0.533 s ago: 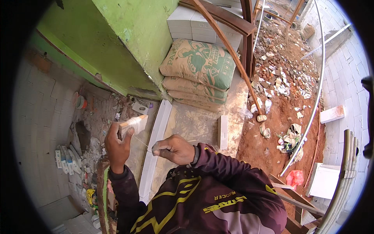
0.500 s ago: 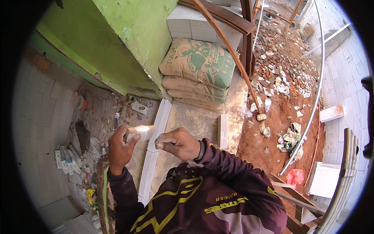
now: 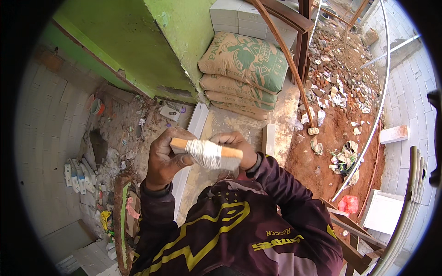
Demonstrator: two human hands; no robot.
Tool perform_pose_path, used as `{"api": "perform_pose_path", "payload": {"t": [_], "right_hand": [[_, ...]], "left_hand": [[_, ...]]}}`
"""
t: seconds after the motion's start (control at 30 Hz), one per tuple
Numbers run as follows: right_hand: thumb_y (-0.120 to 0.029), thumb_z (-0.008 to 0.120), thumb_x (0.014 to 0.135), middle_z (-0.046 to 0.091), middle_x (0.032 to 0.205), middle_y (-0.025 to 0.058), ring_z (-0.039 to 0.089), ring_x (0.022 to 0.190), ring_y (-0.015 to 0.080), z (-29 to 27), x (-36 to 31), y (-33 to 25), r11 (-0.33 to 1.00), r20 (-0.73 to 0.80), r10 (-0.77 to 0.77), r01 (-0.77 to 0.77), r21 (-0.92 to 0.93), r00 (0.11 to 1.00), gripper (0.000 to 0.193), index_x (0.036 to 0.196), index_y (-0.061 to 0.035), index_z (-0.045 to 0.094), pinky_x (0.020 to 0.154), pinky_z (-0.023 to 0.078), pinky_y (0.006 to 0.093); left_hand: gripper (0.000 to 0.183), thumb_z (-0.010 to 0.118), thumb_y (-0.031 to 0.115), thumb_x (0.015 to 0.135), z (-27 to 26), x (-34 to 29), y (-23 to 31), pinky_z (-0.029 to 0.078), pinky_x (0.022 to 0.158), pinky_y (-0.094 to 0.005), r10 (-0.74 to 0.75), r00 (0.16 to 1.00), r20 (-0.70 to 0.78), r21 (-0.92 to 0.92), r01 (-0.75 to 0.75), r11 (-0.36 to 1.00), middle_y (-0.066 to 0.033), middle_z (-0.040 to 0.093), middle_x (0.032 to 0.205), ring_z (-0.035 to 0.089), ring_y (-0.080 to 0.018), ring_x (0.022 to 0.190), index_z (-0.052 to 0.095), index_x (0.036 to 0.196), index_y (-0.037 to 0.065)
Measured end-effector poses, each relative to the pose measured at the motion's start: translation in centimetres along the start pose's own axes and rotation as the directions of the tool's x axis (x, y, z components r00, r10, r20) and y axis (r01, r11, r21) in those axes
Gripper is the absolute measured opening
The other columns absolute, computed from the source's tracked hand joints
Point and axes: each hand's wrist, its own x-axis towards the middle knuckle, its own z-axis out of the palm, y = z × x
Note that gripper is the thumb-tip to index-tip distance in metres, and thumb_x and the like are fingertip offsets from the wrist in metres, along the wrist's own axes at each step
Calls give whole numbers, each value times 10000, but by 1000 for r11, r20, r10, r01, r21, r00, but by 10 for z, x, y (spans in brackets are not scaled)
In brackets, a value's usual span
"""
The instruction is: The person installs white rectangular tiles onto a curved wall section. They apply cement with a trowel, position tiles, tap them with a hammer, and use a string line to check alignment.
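A short wooden block (image 3: pixel 232 152) wound round its middle with white string (image 3: pixel 202 152) is held in front of my chest. My left hand (image 3: pixel 161 158) grips its left end, with the thumb along the lower side. Behind the right end, my right hand (image 3: pixel 248 154) is closed, its fingertips partly hidden by the block. A loose strand of string shows faintly below the block near that hand. Beneath both hands runs a low row of white blocks (image 3: pixel 197 120) on the floor.
Stacked paper sacks (image 3: pixel 244 60) stand ahead beside a green wall (image 3: pixel 179 37), with white blocks (image 3: pixel 248 20) behind them. A wooden pole (image 3: pixel 291 60) leans there. Rubble (image 3: pixel 331 69) covers the soil at right. Debris litters the left floor, near several white bags (image 3: pixel 79 177).
My left hand has turned the string-wound block broadside and brought it right and closer. My right hand has gone from a pinch apart from it to behind its right end.
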Motion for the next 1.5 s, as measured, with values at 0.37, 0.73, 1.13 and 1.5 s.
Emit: {"api": "perform_pose_path", "payload": {"t": [0.37,0.73,1.13,1.5], "right_hand": [[-73,641,971,677,877,5,581,784,114,-27,23,-23,984,282,63,-12,-179,957,103,1002,11,692,770,494,287],[-120,678,953,665,826,-25,569,754,79,-118,57,-47,960,298,279,-260,-103,913,145,982,21,690,697,473,273],[-152,619,1005,687,831,85,592,747,118,-170,120,-84,784,283,-10,183,-593,959,196,1007,29,694,724,492,303],[-89,646,967,708,825,98,611,738,118,-154,205,-97,631,-12,-12,-1,-776,1000,159,1040,38,707,696,502,294]], "left_hand": [[329,790,228,873,6,29,-24,469,782,-290,-170,957,-235,24,181,983,-59,636,909,596,-124,839,605,1034,8],[432,796,226,861,27,100,-80,474,823,-279,-302,842,-446,-122,277,953,-70,649,955,617,-133,909,571,1136,-19],[348,790,282,872,26,174,-77,437,693,-301,-234,873,-428,331,392,858,-35,567,795,512,-131,763,597,952,4],[289,718,234,907,-39,222,-116,493,699,-352,-105,924,-368,308,228,924,-114,654,836,626,-209,762,573,981,-5]]}}
